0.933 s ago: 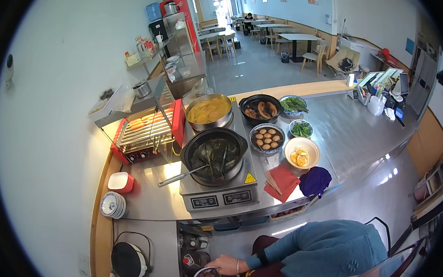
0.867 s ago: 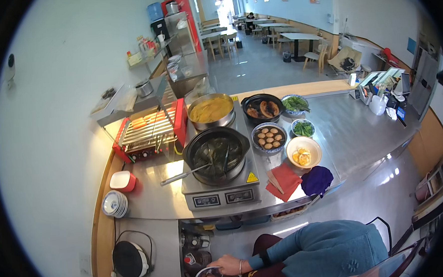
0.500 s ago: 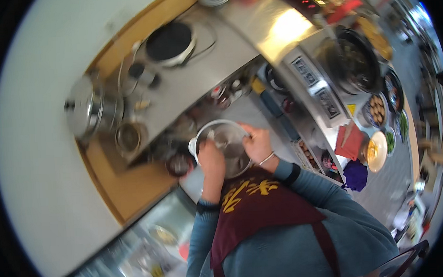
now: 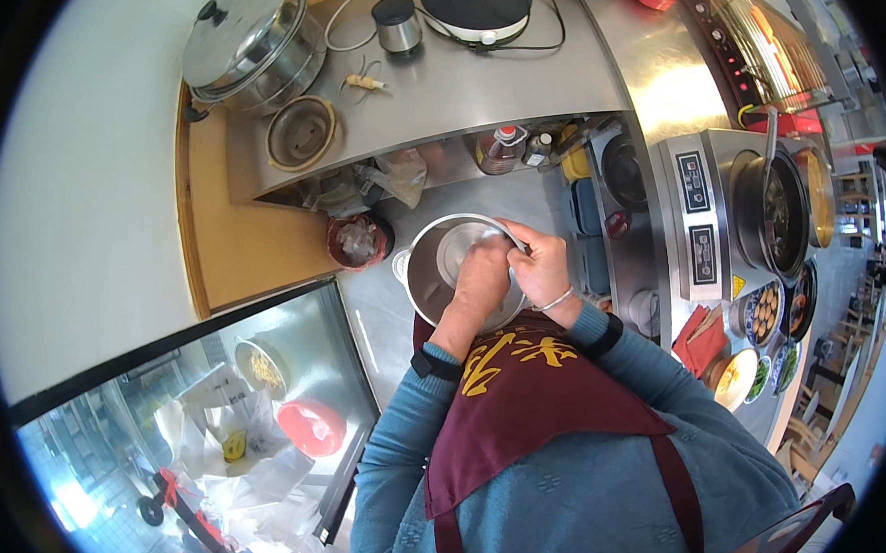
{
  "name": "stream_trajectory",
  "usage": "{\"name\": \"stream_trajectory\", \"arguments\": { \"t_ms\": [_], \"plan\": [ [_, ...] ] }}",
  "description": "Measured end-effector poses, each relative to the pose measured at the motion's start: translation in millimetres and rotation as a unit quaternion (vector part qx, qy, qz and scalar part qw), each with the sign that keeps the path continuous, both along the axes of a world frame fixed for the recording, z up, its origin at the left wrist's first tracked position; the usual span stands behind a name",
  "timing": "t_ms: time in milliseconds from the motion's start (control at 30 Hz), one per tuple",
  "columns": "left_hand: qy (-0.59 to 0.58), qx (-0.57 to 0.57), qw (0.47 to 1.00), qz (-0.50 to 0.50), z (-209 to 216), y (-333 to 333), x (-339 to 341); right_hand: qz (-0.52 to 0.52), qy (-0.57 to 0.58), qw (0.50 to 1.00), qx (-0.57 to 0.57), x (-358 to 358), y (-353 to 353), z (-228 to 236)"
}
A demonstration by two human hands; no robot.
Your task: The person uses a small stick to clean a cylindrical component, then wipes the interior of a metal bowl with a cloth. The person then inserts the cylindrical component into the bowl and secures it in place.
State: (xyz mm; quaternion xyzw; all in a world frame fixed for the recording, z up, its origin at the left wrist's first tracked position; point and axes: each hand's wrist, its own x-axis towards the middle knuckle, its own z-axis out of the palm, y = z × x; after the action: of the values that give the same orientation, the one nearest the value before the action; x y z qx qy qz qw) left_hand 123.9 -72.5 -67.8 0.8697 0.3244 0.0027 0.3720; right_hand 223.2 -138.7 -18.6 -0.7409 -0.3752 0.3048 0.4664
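A round metal pot [image 4: 429, 282] with a pale rim and a small white side handle is held in front of my apron, its mouth facing up. My right hand [image 4: 543, 269] grips its right rim, thumb over the edge. My left hand [image 4: 481, 282] reaches across the near rim into the pot, beside the right hand. Its fingers are curled in, and what they hold, if anything, is hidden. The pot's bottom shows bare metal on the far side.
Beyond, a steel counter [image 4: 493, 89] carries a large lidded pot [image 4: 251, 46], a bowl [image 4: 301, 134] and a hot plate [image 4: 477, 4]. A lined bin [image 4: 359, 243] stands left on the floor. An induction cooker [image 4: 705, 213] is at right; a glass case [image 4: 198, 389] is near left.
My view has turned, shifting the counter and glass case. My left hand has moved from the pot's left side over to its right, beside my right hand, which still grips the rim.
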Motion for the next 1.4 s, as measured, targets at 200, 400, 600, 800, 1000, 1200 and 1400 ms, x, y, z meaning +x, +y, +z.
{"name": "stream_trajectory", "arguments": {
  "t_ms": [200, 400, 600, 800, 1000, 1200, 1400],
  "plan": [
    [0.058, 0.193, 0.976, -0.076, 8.5, -11.4, -14.2, -0.008, 0.014, 1.0, -0.024, -3.7, -0.6, -10.8],
    [0.044, 0.196, 0.971, -0.132, 0.8, -14.0, -22.6, -0.018, -0.018, 1.0, 0.001, -2.8, 1.3, -21.9],
    [0.116, 0.136, 0.966, -0.189, 6.1, -11.4, -40.5, 0.021, 0.007, 1.0, -0.01, -12.5, 8.9, -19.0],
    [0.21, 0.107, 0.952, -0.196, 9.6, 5.1, -65.3, 0.039, 0.02, 0.999, -0.029, -11.9, 20.2, -16.6],
    [0.206, 0.251, 0.946, -0.009, -9.1, 29.1, -74.8, 0.063, 0.018, 0.997, -0.028, -10.8, 39.3, -22.9],
    [0.152, 0.041, 0.987, 0.04, -1.9, 31.4, -70.6, 0.025, -0.071, 0.996, 0.049, -16.7, 61.1, -15.7],
    [-0.307, -0.429, 0.809, 0.258, 41.0, 52.0, -101.6, -0.047, -0.131, 0.989, 0.045, 16.4, 109.5, -27.6]
  ]
}}
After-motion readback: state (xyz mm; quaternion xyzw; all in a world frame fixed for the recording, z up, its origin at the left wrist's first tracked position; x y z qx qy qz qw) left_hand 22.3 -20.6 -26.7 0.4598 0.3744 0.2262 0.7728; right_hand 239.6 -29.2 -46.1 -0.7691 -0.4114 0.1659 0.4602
